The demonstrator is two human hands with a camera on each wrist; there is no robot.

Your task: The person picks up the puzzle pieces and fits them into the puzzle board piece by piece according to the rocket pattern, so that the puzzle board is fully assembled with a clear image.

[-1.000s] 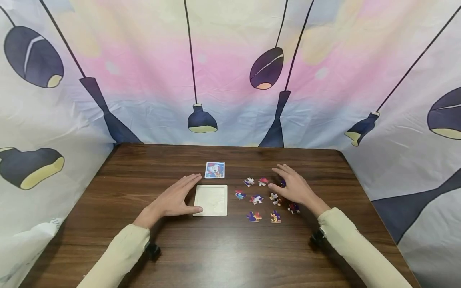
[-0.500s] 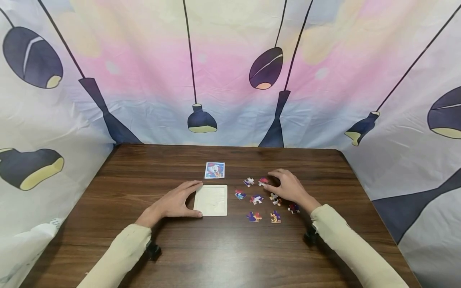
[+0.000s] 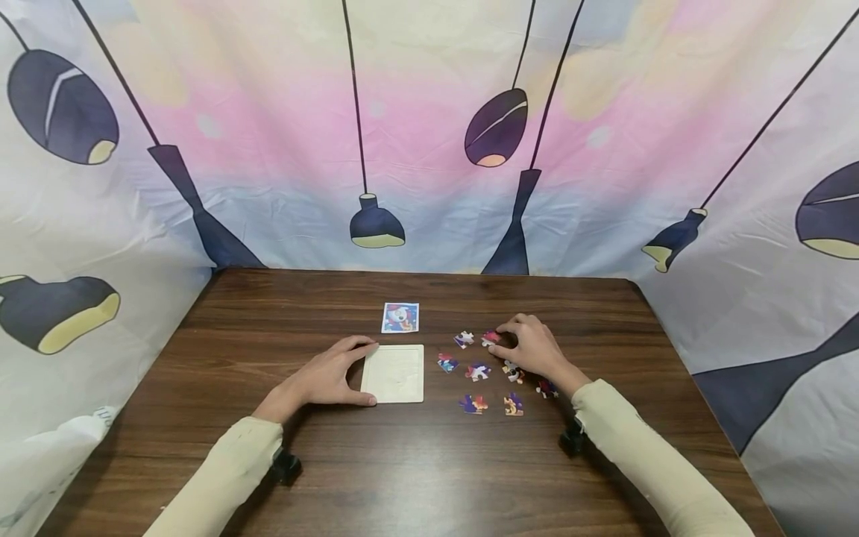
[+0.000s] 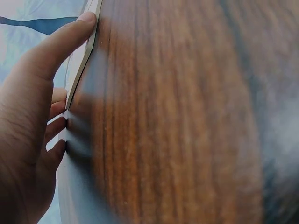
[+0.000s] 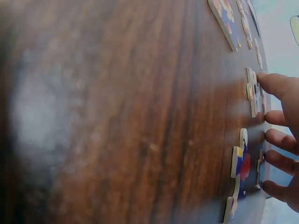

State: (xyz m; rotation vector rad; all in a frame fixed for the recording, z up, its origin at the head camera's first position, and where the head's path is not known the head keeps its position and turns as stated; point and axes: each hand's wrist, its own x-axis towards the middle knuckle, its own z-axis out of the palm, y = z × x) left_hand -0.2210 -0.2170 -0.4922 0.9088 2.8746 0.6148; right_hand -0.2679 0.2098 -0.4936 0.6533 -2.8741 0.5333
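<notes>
My left hand (image 3: 325, 374) holds the left side of a square, cream puzzle tray (image 3: 394, 374), thumb at its near edge and fingertips at its far edge. In the left wrist view the thumb (image 4: 86, 17) touches the tray's rim. My right hand (image 3: 537, 349) reaches down to a red and white jigsaw piece (image 3: 489, 338), with thumb and index finger on either side of its right part. The piece lies on the table. Under that palm, a dark piece seen earlier is hidden. The right wrist view shows the fingers low over the tabletop beside pieces.
Several loose jigsaw pieces lie around, such as a white one (image 3: 478, 371), a purple and orange one (image 3: 473, 404) and a yellow one (image 3: 513, 404). A small picture card (image 3: 400, 318) lies behind the tray. A printed cloth (image 3: 429, 149) hangs behind the wooden table (image 3: 416, 477).
My right hand has come down and leftward onto the red and white piece, its thumb and index finger drawing closer together. The left fingers have settled against the tray, which stays put.
</notes>
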